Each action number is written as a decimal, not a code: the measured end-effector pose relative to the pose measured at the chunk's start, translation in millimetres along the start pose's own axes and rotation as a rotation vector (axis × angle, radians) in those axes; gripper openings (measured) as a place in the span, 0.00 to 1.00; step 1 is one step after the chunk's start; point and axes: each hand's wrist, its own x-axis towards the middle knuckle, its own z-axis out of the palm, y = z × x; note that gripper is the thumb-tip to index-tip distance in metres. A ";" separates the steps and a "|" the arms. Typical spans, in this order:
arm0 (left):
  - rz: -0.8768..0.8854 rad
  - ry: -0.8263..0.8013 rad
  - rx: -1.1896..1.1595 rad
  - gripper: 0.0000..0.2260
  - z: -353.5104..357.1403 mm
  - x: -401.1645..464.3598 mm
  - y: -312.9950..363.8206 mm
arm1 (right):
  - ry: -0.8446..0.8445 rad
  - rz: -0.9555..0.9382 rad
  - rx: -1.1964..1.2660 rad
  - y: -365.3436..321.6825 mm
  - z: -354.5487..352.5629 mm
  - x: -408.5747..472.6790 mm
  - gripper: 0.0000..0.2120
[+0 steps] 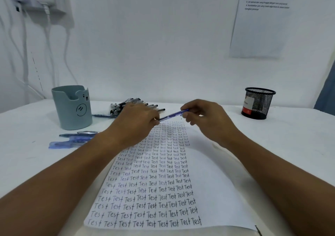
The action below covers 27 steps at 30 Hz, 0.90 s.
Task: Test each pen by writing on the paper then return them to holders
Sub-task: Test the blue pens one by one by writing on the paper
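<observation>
A person's two hands hold one blue pen [173,115] level above the far end of the paper [208,190], at 12 o'clock from the viewer. The left hand [135,121] pinches the pen's near-left end with curled fingers; the right hand [204,119] grips the far-right end, thumb and fingers closed round the barrel. The paper runs from the table's near edge toward the hands, its left two thirds filled with rows of the word "Test" and its right strip bare. The white table [281,145] lies open at 2 o'clock, between the right hand and the mesh cup [258,103], which stands near the wall. At 10 o'clock stands the bear cup [71,107]; just right of it, behind the left hand, lies a heap of dark pens [123,106] close to the left knuckles. At 9 o'clock, several blue pens [72,140] lie flat beside the left forearm. Cables [48,32] hang down the wall at 11 o'clock, and a printed sheet [261,21] is fixed to the wall at 1 o'clock.
</observation>
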 end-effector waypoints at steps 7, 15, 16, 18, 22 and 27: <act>-0.016 0.006 -0.015 0.10 -2.0 -1.8 2.1 | 0.095 0.129 0.514 -1.1 -6.3 0.3 0.08; 0.079 0.089 -0.060 0.17 -4.6 -1.3 16.2 | 0.069 0.118 0.785 -6.3 -1.3 -4.5 0.14; 0.066 0.088 -0.080 0.19 -5.6 -1.1 17.8 | 0.109 0.128 0.806 -7.5 -1.8 -3.6 0.15; 0.045 0.081 -0.112 0.21 -7.3 -1.8 18.1 | 0.204 0.163 0.849 -10.2 -4.5 -1.5 0.16; 0.098 0.008 -0.128 0.25 -6.0 -6.3 14.7 | 0.400 0.269 0.937 -10.8 -13.8 2.3 0.20; 0.125 -0.210 -0.184 0.28 -7.3 -7.7 15.1 | 0.501 0.377 0.767 -6.2 -20.3 3.5 0.15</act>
